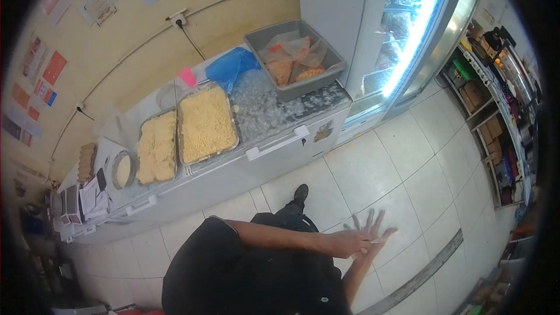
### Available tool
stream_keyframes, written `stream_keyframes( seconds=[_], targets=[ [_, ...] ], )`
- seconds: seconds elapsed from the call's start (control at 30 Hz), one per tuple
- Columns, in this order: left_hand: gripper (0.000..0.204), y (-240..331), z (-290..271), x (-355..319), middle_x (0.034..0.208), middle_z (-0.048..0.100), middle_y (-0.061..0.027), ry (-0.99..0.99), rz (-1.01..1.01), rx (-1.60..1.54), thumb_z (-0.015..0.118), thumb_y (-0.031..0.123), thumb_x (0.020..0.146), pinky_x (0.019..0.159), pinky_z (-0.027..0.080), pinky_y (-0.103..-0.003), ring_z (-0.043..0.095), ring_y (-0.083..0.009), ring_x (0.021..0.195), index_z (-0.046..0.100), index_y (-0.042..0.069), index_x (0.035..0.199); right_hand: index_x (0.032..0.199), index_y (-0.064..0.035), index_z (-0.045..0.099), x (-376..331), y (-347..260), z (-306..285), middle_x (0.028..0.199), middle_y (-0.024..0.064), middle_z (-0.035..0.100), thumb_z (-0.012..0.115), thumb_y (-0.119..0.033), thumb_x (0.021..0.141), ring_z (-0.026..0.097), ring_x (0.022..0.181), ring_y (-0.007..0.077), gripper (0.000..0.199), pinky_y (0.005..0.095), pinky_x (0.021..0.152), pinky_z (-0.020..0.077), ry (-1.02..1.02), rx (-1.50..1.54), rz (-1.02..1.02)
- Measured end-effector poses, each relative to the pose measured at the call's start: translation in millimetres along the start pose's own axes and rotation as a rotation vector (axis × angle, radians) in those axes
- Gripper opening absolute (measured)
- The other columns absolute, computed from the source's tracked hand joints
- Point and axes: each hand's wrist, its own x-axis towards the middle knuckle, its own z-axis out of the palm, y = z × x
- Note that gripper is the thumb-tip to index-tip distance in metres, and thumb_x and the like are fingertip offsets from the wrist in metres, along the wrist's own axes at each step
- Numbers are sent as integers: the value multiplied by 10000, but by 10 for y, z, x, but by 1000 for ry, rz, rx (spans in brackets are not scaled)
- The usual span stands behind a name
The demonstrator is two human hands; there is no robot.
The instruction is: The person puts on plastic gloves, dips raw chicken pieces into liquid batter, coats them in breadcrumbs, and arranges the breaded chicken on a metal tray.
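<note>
My left hand (349,241) and my right hand (373,234) are pressed together palm to palm in front of my body, fingers spread and blurred, above the tiled floor (373,169). Neither hand holds anything. My left forearm crosses over my dark shirt (233,274); my right forearm comes up from below. The nearest thing is a white chest freezer (274,146) ahead of me, about an arm's length from my hands.
On the freezer lid stand two metal trays of yellow crumbs (207,122) (156,147), a grey tub with bagged food (294,58), a blue plastic bag (230,65) and a round sieve (122,169). A lit glass-door fridge (408,35) stands right; shelves of goods (496,111) line the far right.
</note>
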Motion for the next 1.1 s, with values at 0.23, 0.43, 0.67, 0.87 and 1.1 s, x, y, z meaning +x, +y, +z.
stream_keyframes(
  seconds=[0.23, 0.43, 0.67, 0.87, 1.1],
  targets=[
    [217, -141, -88, 26, 988, 533, -139, 222, 96, 175, 608, 162, 879, 853, 457, -405, 537, -291, 964, 605, -36, 967, 1557, -136, 125, 729, 390, -475, 1591, 172, 145, 450, -521, 982, 200, 1452, 397, 764, 642, 1113, 298, 150, -39, -364],
    [217, -118, -342, -11, 1040, 543, -136, 220, 15, 241, 628, 126, 852, 849, 469, -388, 536, -290, 1010, 613, -37, 993, 1541, -109, 206, 1111, 150, 88, 1596, 145, 196, 379, -553, 997, 185, 1474, 327, 724, 606, 1182, 152, -623, 453, -131],
    [161, -511, -976, -789, 1079, 536, -152, 415, -165, -159, 554, 106, 915, 852, 460, -403, 553, -328, 1015, 576, 15, 1046, 1534, -112, 254, 1493, 372, 1095, 1568, 137, 289, 362, -575, 997, 301, 1434, 311, 717, 476, 1161, 255, -31, 26, -216],
    [138, -598, -1839, -2120, 1026, 571, -146, 531, -479, -10, 537, 150, 935, 850, 455, -443, 573, -347, 1004, 564, 37, 1010, 1487, -113, 339, 1795, 1714, 2306, 1377, 99, 524, 631, -273, 912, 623, 1067, 232, 665, 342, 856, 513, -441, -804, 6],
    [139, -732, -2360, -4125, 1022, 612, -154, 922, -830, 183, 584, 80, 903, 831, 484, -443, 595, -380, 977, 592, 27, 1032, 1544, -140, 221, 1897, 4023, 3764, 1518, 229, 336, 683, -508, 836, 300, 1408, 407, 922, 477, 1144, 292, -1257, -1770, -496]
  ],
)
